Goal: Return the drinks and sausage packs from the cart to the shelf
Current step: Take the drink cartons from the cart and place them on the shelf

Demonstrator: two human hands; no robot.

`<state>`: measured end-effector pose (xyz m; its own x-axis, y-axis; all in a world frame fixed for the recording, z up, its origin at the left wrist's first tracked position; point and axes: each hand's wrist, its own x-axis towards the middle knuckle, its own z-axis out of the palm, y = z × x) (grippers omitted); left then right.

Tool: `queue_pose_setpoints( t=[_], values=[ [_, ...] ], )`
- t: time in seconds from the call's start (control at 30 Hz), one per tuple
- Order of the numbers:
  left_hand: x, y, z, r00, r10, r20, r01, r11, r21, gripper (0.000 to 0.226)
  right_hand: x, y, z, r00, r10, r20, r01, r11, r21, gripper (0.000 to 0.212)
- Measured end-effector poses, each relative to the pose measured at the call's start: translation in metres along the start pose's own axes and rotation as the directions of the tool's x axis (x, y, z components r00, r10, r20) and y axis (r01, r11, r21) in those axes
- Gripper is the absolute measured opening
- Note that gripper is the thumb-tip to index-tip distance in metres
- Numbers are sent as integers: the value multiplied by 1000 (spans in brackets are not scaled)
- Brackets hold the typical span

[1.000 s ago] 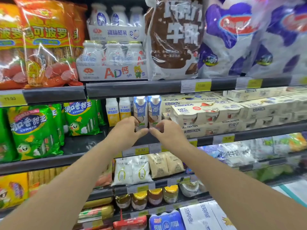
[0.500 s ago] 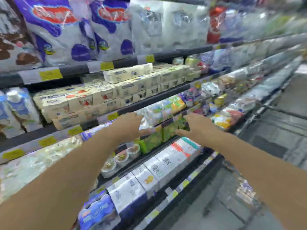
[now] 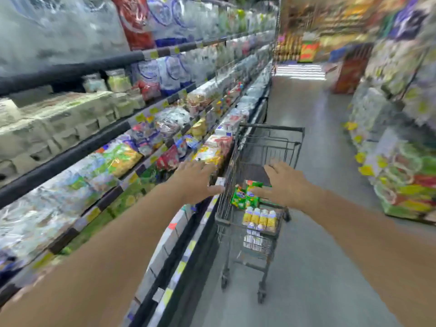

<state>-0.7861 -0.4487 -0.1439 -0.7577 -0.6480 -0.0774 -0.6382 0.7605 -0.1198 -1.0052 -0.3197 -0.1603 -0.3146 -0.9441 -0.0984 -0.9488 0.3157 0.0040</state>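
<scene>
A: Where are the hands?

B: Both are stretched out, empty, fingers spread. The left hand (image 3: pixel 197 179) hangs in front of the shelf (image 3: pixel 99 142) edge, just beside the cart (image 3: pixel 259 161). The right hand (image 3: pixel 286 182) is over the cart's basket, covering part of the green packs (image 3: pixel 245 193). Neither grips anything, and I cannot tell whether the right one touches the packs.

A: And the goods to be put back?

B: In the cart, which stands on the floor (image 3: pixel 318 256) right against the shelf's lower tiers. The green packs lie toward the middle of the basket. Nearer the camera stands a row of small bottles (image 3: pixel 259 217) with yellow labels and white tops, and a few white cartons (image 3: pixel 253 232) sit just in front of them, seen through the wire.

A: Any brand or writing you can read?

B: None. The whole view is smeared (the shelf most of all). The green packs carry a blue oval mark, but its letters are illegible. The yellow price tags (image 3: pixel 140 118) along the shelf rails are blank blurs.

A: What else is hard to make out?

B: The shelf goods are mostly colour: pale boxes, white-and-blue bags, one red bag (image 3: pixel 134 20). The racks across the aisle are streaks of yellow and green. Both arms are cut off by the bottom edge.
</scene>
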Motion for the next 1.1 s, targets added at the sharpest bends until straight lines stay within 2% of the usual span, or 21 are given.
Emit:
queue_pose_setpoints(
  t=[0.13,0.23,0.27,0.4,0.63,0.77,0.97,1.1],
  values=[
    [79,6,12,996,83,24,-82,996,-47,92,41,38,12,993,112,28,-113,994,11,102],
    [135,5,20,989,143,28,-140,986,-95,89,77,56,21,985,172,21,-172,984,38,118],
    [153,4,23,985,171,34,-167,980,-107,89,90,59,22,982,188,30,-190,981,46,117],
    [230,-4,38,968,235,87,-223,966,-128,90,137,76,30,965,254,73,-260,961,93,94],
    [335,16,88,934,297,196,-276,953,-127,92,197,126,78,929,306,210,-343,924,169,89],
    [382,44,123,916,318,243,-292,947,-137,91,233,158,115,915,285,285,-341,924,173,90],
    [432,72,198,908,261,328,-197,956,-215,88,301,188,186,931,199,307,-295,904,308,80],
    [453,76,262,857,189,480,-27,945,-325,85,342,182,246,873,191,450,-403,802,441,59]
  ],
)
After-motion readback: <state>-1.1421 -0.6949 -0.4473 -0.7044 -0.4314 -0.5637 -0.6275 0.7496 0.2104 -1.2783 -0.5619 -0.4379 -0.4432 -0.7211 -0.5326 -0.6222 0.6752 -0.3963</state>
